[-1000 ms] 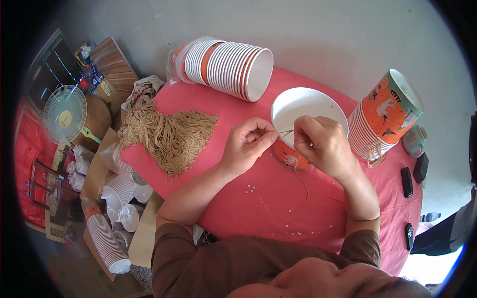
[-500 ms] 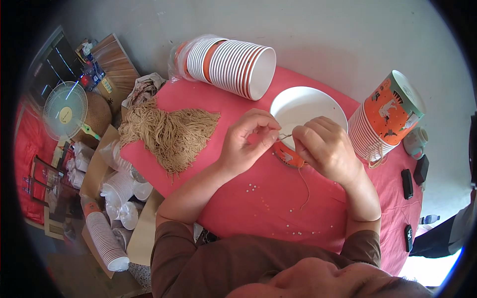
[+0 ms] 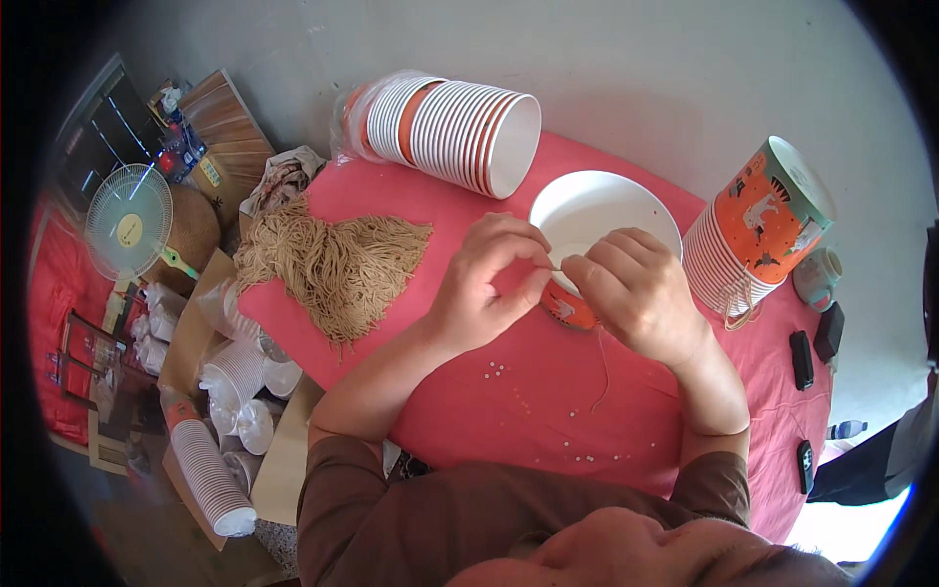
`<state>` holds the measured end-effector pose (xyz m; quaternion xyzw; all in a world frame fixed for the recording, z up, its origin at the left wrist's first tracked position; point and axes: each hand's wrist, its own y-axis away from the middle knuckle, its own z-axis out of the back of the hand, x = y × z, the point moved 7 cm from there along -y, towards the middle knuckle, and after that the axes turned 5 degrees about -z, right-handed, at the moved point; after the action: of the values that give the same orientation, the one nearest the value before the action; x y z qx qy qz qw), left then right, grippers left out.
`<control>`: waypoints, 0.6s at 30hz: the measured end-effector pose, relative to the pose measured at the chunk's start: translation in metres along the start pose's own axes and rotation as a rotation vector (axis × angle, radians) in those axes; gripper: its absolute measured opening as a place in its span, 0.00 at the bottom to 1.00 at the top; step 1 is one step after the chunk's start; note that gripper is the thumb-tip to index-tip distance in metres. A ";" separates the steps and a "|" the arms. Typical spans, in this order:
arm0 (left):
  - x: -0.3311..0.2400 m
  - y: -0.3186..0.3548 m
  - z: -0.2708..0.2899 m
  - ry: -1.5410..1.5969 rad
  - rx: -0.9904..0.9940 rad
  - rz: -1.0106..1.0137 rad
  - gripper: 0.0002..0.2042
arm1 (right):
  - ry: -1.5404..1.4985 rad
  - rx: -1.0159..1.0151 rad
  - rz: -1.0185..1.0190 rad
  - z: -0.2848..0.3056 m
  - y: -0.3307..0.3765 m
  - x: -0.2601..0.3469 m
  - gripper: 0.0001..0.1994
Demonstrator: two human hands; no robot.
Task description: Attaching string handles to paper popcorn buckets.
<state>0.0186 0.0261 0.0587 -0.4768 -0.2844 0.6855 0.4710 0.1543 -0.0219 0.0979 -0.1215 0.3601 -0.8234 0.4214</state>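
Note:
My left hand (image 3: 494, 279) and my right hand (image 3: 631, 292) meet just in front of a white-lined paper bucket (image 3: 657, 207) with an orange printed outside. Between their fingertips runs a thin tan cord (image 3: 604, 367), pinched at both sides; its loose end hangs below my right hand onto the red cloth. The left thumb and forefinger form a ring around a gap. My right fingers are curled over, hiding part of the cord. To the left of my hands lies a large bundle of tan cords (image 3: 342, 264).
A nested stack of paper buckets (image 3: 460, 137) lies at the back, and another stack (image 3: 748, 230) stands upside down at right. Small white beads (image 3: 494, 369) dot the red tablecloth (image 3: 469, 430). Beyond are a mug (image 3: 817, 281), black devices (image 3: 802, 362), a carton (image 3: 284, 465) and a fan (image 3: 129, 220).
My fingertips have drawn closer together, and less of the cord shows between them. My right hand has shifted slightly left; the hanging cord end has swung a little.

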 end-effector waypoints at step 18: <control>0.023 0.005 -0.002 -0.088 0.006 -0.007 0.08 | 0.198 -0.211 -0.146 0.046 0.003 -0.027 0.11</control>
<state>0.0163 0.0448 0.0454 -0.4438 -0.3042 0.7051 0.4619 0.1955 -0.0240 0.1314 -0.1094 0.4747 -0.8173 0.3078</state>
